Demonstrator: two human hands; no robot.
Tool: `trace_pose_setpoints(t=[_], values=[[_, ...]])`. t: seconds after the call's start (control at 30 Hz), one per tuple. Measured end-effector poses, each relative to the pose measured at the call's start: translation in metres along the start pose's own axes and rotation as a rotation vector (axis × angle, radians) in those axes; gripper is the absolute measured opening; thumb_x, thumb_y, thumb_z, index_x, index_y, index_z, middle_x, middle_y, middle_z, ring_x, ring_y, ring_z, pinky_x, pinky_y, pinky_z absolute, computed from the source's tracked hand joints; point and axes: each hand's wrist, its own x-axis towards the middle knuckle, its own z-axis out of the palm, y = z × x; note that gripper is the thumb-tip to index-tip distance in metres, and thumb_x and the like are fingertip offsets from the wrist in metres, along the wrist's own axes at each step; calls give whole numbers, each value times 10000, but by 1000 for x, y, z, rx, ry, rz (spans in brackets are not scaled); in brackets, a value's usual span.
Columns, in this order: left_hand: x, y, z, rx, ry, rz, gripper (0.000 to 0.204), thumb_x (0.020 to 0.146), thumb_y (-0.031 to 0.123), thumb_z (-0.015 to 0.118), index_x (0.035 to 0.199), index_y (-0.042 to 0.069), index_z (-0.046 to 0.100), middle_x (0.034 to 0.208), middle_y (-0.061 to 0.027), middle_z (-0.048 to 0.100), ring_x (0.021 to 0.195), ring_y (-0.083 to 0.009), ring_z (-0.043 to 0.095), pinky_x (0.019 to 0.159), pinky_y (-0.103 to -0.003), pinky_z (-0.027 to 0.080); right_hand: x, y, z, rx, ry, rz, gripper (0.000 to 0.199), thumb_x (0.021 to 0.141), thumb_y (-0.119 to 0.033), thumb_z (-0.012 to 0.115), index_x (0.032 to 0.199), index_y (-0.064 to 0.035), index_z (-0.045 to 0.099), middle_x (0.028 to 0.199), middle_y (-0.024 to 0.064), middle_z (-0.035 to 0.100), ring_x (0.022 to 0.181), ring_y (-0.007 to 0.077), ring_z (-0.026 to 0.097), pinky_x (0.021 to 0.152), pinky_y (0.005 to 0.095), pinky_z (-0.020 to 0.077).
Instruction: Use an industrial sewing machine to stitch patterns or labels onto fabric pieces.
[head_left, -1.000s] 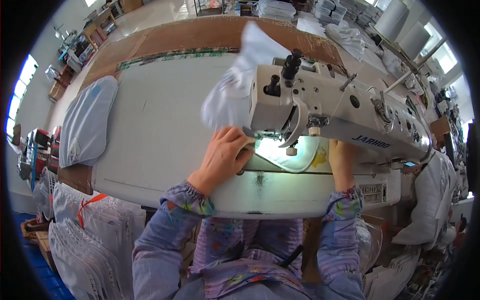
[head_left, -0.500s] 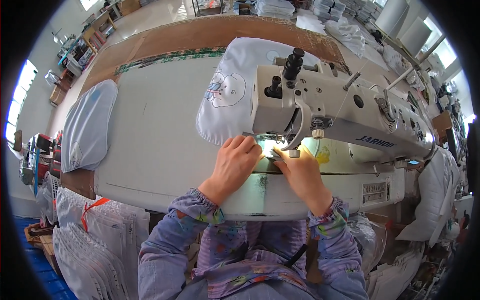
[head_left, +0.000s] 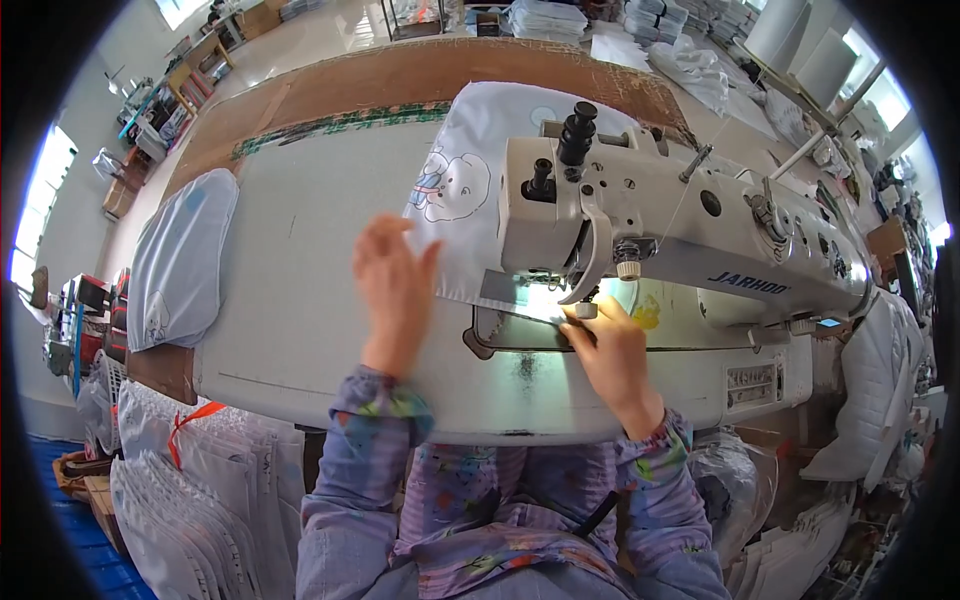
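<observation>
A white sewing machine stands over a white printed cloth piece, which lies under its head and needle area. A flat grey strip lies along the cloth's near edge. My left hand is raised left of the cloth, blurred, its thumb apart from the fingers and nothing in it. Beside the lit needle area, my right hand has thumb and fingers bent together at the near edge of the work. Glare and the machine's parts hide what they pinch.
A second white cloth piece hangs over the table's left edge. Stacked white pieces with a red tie hang below it. Brown board borders the table's far side. A dark-edged slot plate lies before the needle.
My left hand has let go of the work at the needle and moved left and up, uncovering the grey strip. The right hand has stayed near the needle.
</observation>
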Motion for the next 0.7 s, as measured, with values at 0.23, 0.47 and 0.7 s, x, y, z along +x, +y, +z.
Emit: trace_pose_setpoints(t=[0.23, 0.47, 0.7], values=[[-3, -6, -4, 139, -315, 3, 476, 855, 447, 791, 1025, 15, 685, 1333, -125, 561, 1308, -348, 492, 1113, -469, 350, -2, 4, -10, 50, 69, 99, 227, 836, -116, 792, 1006, -6, 690, 913, 118, 619, 802, 320, 640, 709, 409, 508], [-1, -11, -14, 355, -171, -94, 495, 843, 410, 810, 1041, -30, 699, 1333, -117, 566, 1282, -334, 506, 1091, -457, 364, 16, 21, -4, 53, 244, 70, 206, 828, -39, 734, 1023, 0, 682, 985, 160, 660, 871, 369, 652, 754, 434, 516], [-4, -7, -9, 123, -251, -129, 340, 858, 295, 800, 943, -25, 724, 1245, -97, 611, 1235, -323, 525, 1033, -450, 401, 23, 30, -9, 36, 217, 70, 179, 834, -59, 726, 1000, -5, 686, 963, 177, 673, 843, 370, 655, 735, 445, 512]])
